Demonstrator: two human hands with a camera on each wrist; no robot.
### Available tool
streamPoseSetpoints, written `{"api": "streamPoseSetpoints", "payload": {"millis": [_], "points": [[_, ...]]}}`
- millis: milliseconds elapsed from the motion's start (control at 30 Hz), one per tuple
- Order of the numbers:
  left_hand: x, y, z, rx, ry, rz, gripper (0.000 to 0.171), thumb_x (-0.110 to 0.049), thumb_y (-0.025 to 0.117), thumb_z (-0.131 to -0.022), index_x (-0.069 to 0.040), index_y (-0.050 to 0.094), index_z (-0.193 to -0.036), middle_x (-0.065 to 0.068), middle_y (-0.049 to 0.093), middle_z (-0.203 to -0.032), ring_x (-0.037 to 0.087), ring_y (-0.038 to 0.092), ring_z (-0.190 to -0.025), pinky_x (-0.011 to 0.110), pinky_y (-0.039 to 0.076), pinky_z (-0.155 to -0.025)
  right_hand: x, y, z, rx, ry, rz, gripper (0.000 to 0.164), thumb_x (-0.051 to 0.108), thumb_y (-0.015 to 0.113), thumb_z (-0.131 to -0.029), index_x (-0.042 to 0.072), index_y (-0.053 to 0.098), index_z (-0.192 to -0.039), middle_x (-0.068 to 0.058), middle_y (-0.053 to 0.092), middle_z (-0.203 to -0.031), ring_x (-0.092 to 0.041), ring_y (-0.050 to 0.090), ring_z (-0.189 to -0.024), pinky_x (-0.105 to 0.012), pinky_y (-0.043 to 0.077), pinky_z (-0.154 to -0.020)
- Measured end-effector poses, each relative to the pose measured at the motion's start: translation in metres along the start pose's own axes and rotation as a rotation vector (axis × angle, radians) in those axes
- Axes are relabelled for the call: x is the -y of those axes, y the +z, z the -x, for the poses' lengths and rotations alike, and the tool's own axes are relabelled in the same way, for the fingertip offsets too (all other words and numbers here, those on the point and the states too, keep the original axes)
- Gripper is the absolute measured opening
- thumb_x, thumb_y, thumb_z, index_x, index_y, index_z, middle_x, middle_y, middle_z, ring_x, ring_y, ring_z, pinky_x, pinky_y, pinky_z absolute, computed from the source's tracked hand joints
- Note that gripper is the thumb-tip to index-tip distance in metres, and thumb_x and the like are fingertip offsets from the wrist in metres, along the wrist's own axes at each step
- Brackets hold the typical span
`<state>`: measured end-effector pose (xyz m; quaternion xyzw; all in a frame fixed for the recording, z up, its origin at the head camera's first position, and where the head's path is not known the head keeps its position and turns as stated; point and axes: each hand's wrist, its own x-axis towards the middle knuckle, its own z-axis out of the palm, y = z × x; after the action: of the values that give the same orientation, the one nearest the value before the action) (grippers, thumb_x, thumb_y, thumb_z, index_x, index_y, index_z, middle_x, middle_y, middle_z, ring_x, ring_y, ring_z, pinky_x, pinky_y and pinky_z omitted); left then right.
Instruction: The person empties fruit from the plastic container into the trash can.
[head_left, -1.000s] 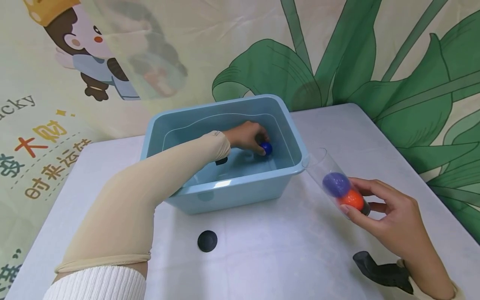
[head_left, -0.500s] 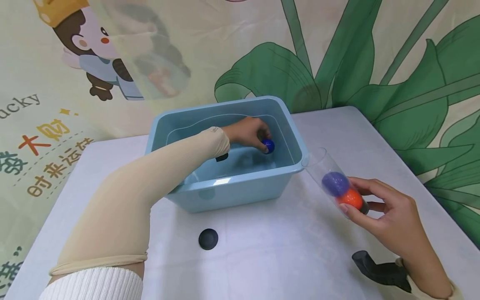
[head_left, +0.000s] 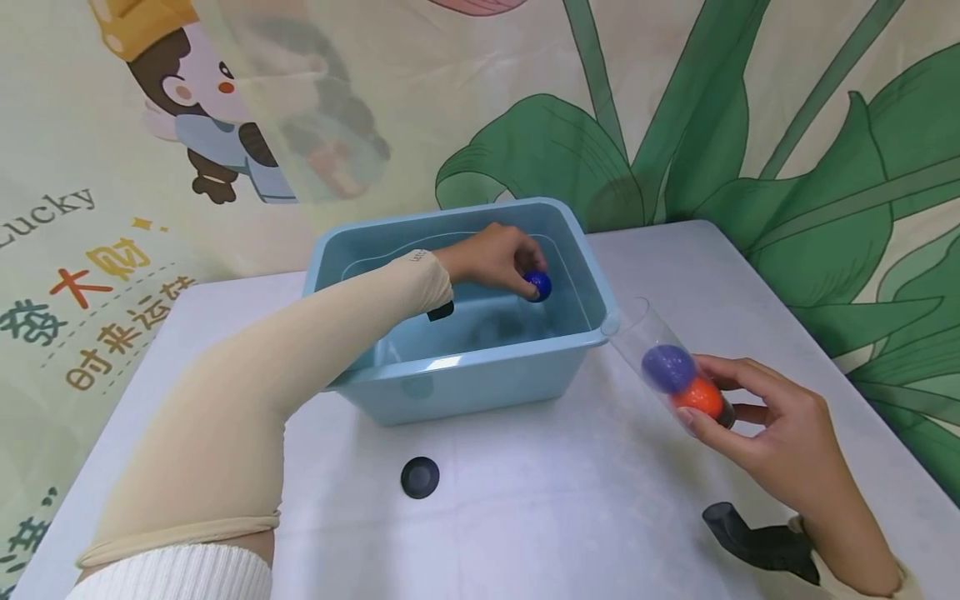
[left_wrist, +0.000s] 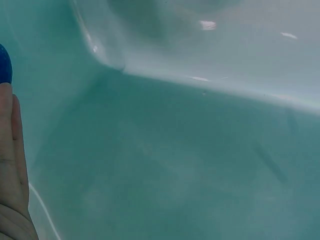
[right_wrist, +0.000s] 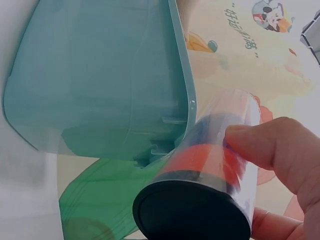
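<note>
Inside the blue plastic tub [head_left: 480, 408], my left hand [head_left: 495, 262] pinches a blue ball [head_left: 538, 286] between thumb and fingers, near the tub's right end. Only a sliver of that ball [left_wrist: 5, 65] shows in the left wrist view. My right hand [head_left: 772, 425] grips a clear tube [head_left: 636, 321] near its base, to the right of the tub. The tube leans with its open end up and toward the tub's corner. An orange ball [head_left: 700, 397] lies at its bottom, with a purple-blue ball [head_left: 668, 368] above. A black cap [right_wrist: 192, 212] closes the lower end.
A round black cap [head_left: 420, 477] lies on the white table [head_left: 540, 500] in front of the tub. Behind the table hangs a printed cloth [head_left: 540, 150] with leaves and a cartoon figure. A black strap piece [head_left: 757, 537] sits at my right wrist.
My left hand has risen slightly within the tub, with the blue ball still pinched. The right hand and tube stay almost where they were; the head view has shifted a little.
</note>
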<state>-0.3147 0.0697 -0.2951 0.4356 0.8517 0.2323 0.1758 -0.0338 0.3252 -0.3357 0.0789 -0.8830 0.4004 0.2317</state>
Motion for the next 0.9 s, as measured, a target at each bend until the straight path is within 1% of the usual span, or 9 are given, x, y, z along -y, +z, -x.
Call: {"api": "streamPoseSetpoints", "payload": {"millis": [267,500,733,900], "points": [[-0.01,-0.01,0.011,-0.025,0.009,0.038,0.031,-0.019,0.08,-0.083,-0.008,0.071,-0.111,0.003,0.073,-0.104,0.012,0.067,-0.094,0.024,0.055,-0.086,0.006,-0.001,-0.003,-0.001,-0.007,-0.002,0.056,-0.007,0.089,-0.064,0.003,0.071,-0.116,0.026,0.063,-0.109,0.006,0.058,-0.095,-0.007,0.051,-0.068],[-0.019,-0.017,0.019,-0.057,0.054,0.051,0.028,-0.02,0.08,-0.083,-0.01,0.072,-0.108,0.001,0.073,-0.1,0.011,0.067,-0.092,0.024,0.055,-0.084,0.01,0.0,-0.005,-0.013,-0.03,0.002,0.058,-0.008,0.089,-0.063,0.003,0.071,-0.117,0.026,0.063,-0.109,0.007,0.058,-0.095,-0.007,0.051,-0.067],[-0.029,-0.023,0.031,-0.084,0.049,0.083,0.026,-0.02,0.081,-0.082,-0.013,0.073,-0.106,-0.001,0.072,-0.098,0.011,0.068,-0.089,0.025,0.056,-0.082,0.012,0.001,-0.007,-0.007,-0.031,0.012,0.061,-0.006,0.089,-0.064,0.004,0.069,-0.121,0.028,0.06,-0.111,0.008,0.057,-0.097,-0.007,0.051,-0.066],[-0.038,-0.031,0.04,-0.087,0.064,0.111,0.025,-0.02,0.08,-0.083,-0.013,0.073,-0.106,-0.001,0.073,-0.098,0.011,0.069,-0.088,0.026,0.056,-0.081,0.015,0.002,-0.009,-0.005,-0.04,0.01,0.059,-0.006,0.088,-0.065,0.004,0.069,-0.121,0.027,0.061,-0.11,0.007,0.057,-0.096,-0.007,0.051,-0.066]]}}
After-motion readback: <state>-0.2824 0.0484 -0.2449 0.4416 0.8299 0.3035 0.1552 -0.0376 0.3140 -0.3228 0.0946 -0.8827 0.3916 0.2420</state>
